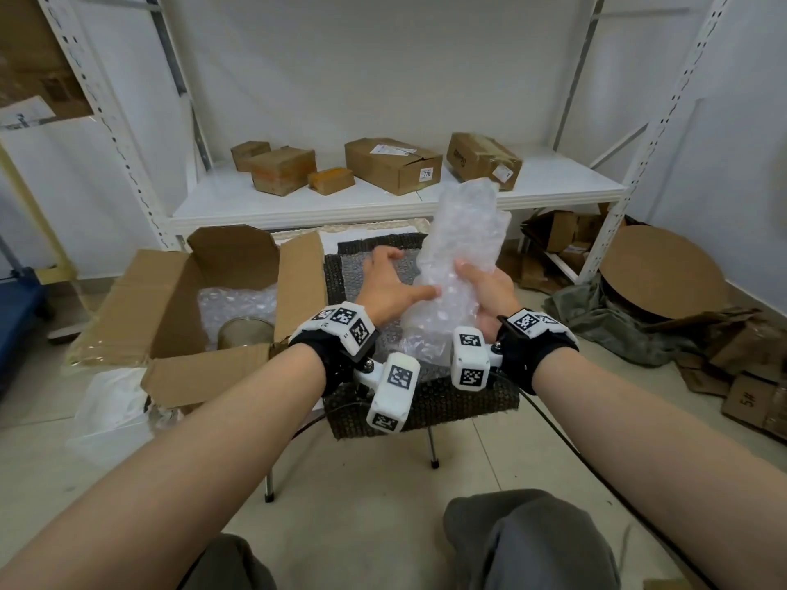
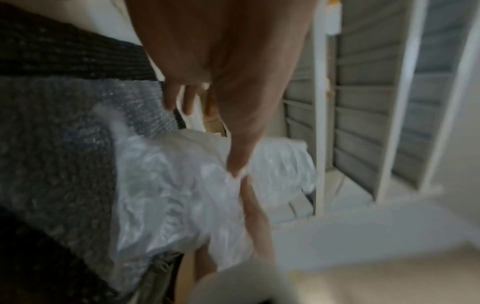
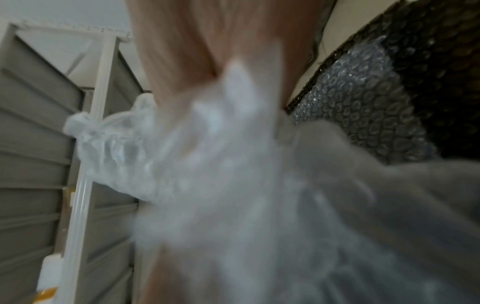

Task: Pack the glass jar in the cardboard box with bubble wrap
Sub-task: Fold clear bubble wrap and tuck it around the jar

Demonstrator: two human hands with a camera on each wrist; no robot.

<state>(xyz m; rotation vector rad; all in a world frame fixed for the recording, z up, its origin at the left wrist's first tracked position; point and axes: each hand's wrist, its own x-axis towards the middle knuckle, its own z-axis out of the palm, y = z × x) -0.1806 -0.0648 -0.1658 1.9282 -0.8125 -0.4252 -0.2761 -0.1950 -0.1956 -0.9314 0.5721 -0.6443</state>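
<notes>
Bubble wrap (image 1: 458, 257): crumpled roll of clear sheet, held upright above the tabletop, its top edge level with the front edge of the shelf behind.
Right hand (image 1: 489, 295): grip closed round the lower right side of the bubble wrap, thumb across the front.
Left hand (image 1: 389, 287): grip wide, fingers spread and relaxed; thumb tip touches the left side of the roll; the other fingers are apart from it.
Glass jar (image 1: 246, 332): stands inside the cardboard box, at its near right corner, rim visible just behind the near wall.
Cardboard box (image 1: 170, 317): open, on the floor left of the tabletop; flaps spread outward; right flap stands upright just beside the tabletop's left edge; loose clear wrap lies inside, behind the jar.
Tabletop (image 1: 468, 402): small, low, covered in dark knobbly mat; a flat sheet of bubble wrap lies on it beneath the hands.
Shelf (image 1: 298, 202): white metal rack behind, carrying several closed cartons.
Floor, right side: cardboard disc (image 1: 662, 266), grey-green cloth and flattened cartons.
Floor, near side: open tile between the tabletop legs and the person's knees.
</notes>
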